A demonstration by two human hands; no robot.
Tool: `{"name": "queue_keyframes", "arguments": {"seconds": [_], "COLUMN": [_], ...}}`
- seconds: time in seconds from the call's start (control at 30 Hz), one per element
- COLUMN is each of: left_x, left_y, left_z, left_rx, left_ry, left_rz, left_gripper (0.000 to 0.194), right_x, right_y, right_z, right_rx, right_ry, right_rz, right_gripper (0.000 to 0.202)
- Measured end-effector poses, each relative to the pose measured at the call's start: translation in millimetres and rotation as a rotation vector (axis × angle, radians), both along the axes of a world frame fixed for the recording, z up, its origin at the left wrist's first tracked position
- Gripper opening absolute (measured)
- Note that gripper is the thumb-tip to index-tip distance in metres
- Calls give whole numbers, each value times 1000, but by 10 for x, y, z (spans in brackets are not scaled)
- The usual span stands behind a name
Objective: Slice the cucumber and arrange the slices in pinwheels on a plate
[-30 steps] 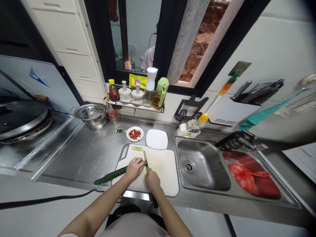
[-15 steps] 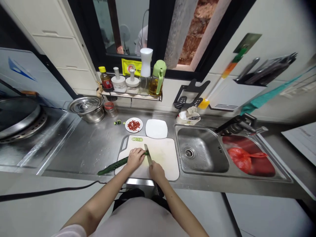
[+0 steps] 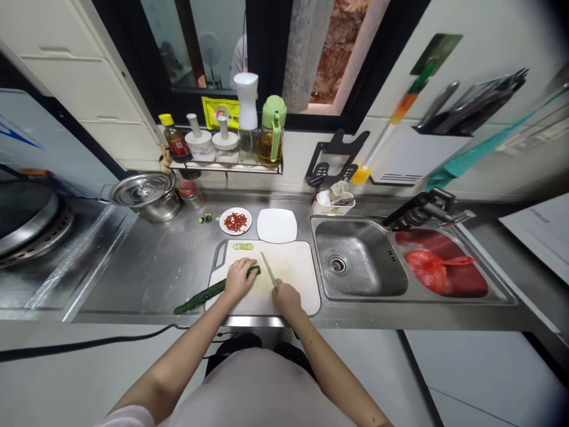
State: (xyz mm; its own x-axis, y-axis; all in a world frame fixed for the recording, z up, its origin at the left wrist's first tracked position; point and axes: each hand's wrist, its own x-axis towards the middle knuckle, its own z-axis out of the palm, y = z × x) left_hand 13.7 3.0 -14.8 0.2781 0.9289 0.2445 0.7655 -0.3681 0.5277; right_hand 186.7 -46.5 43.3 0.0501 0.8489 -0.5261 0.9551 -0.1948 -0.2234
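Observation:
My left hand (image 3: 239,279) is closed over a dark green cucumber (image 3: 200,299), near its cut end. The cucumber lies slantwise across the lower left of a white cutting board (image 3: 293,267), its far end past the board's edge. My right hand (image 3: 287,298) grips a knife (image 3: 268,268) by the handle; the blade points up and left, a small gap to the right of the cucumber's cut end. Several pale green slices (image 3: 243,247) lie in a row at the board's top left.
Behind the board are a plate of chopped red pieces (image 3: 235,221) and a white plate (image 3: 277,225). A lidded steel pot (image 3: 153,198) stands back left. The sink (image 3: 360,261) adjoins on the right, with a red bag (image 3: 427,270) in its second basin.
The knife has come away from the cucumber's cut end, to the right. My left hand remains on the cucumber. The whole view has shifted slightly.

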Motion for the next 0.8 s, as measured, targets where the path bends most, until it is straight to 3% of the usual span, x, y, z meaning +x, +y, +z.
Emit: {"name": "queue_keyframes", "arguments": {"seconds": [0.13, 0.37, 0.5, 0.8], "left_x": [48, 197, 253, 286], "left_y": [118, 350, 421, 443], "left_z": [167, 614, 614, 544], "left_rx": [10, -64, -99, -104], "left_ry": [-5, 177, 264, 245], "left_rz": [-28, -413, -472, -527], "left_gripper": [29, 42, 55, 41], "right_x": [53, 151, 243, 361], "right_y": [19, 47, 48, 57], "right_z": [2, 70, 92, 92], "right_rx": [26, 104, 136, 194], "right_ry": [-38, -158, -212, -248], "right_rz": [30, 167, 231, 310], "right_gripper": [30, 30, 31, 31]}}
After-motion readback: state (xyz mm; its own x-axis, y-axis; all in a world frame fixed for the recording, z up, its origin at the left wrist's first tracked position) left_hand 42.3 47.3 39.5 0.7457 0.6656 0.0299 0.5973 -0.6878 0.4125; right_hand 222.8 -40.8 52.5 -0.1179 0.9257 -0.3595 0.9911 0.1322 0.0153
